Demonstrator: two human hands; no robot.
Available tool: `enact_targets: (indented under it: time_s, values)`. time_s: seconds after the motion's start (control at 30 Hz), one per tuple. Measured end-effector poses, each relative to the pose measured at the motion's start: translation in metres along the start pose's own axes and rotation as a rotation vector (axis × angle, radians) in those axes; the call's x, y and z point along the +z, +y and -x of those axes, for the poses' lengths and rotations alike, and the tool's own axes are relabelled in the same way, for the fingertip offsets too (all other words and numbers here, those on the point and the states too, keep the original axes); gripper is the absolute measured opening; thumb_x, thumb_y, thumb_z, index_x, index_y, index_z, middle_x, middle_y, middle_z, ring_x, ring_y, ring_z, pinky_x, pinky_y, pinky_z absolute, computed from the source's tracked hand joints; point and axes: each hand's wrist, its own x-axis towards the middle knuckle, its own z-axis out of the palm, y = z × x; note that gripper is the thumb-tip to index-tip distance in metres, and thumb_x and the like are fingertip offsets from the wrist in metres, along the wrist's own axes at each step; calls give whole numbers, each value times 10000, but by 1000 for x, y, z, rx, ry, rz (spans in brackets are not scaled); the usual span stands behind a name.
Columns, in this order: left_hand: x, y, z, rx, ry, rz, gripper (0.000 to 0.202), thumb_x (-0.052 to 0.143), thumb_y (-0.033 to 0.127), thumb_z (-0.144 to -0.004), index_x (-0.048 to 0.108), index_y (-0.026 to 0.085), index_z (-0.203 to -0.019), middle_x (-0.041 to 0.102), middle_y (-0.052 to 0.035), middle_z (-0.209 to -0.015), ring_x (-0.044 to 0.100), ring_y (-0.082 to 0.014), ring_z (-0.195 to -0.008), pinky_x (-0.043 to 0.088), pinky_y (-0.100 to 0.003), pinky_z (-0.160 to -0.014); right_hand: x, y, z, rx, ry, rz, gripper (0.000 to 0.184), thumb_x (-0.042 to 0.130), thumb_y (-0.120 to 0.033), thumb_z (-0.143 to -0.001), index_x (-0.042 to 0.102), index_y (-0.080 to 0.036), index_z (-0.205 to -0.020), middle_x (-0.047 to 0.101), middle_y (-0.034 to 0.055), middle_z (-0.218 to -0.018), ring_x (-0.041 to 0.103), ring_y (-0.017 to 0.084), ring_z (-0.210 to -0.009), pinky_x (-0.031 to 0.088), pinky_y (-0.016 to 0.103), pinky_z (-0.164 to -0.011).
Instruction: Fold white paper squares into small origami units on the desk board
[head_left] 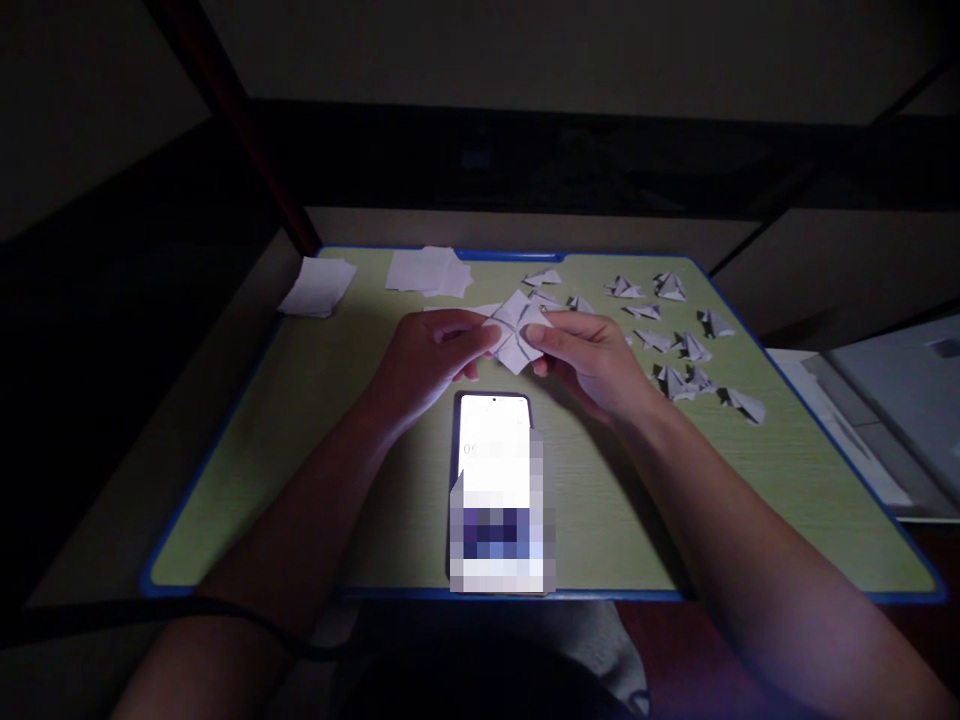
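Note:
A small white folded paper piece [516, 328] is held above the middle of a green table with a blue rim [225, 420]. My left hand [431, 355] pinches its left side, fingers closed on the paper. From the right, my right hand [589, 355] grips the other side, fingers curled round it. Just below both hands a lit phone [491, 450] lies flat on the table.
Several finished folded paper pieces [686, 345] are scattered over the table's right part. Flat white paper sheets [429, 270] lie at the far edge, another stack [319, 287] hangs over the far left corner. A grey object [892, 400] sits right of the table. The room is dark.

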Motion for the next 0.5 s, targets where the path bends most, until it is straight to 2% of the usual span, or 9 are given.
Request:
enact_targets:
  time_s: [0.33,0.5]
  values:
    - [-2,-10,-4,27,-12,-26,190,667,309,-801,702,145,-711,606,3,-577,502,-63,-489,369,-199,-463,0,2,-1,21,8,80,193,821,-364,-753,766,-194,-678,592,-17,-579,457,90,-544,308,268,-532]
    - [-3,-9,-3,35,-17,-20,185,702,318,-790,741,141,-749,672,-15,-644,523,-64,-504,403,-194,-475,0,0,0,41,13,66,201,831,-374,-735,766,-195,-671,587,-18,-566,463,96,-547,316,270,-539]
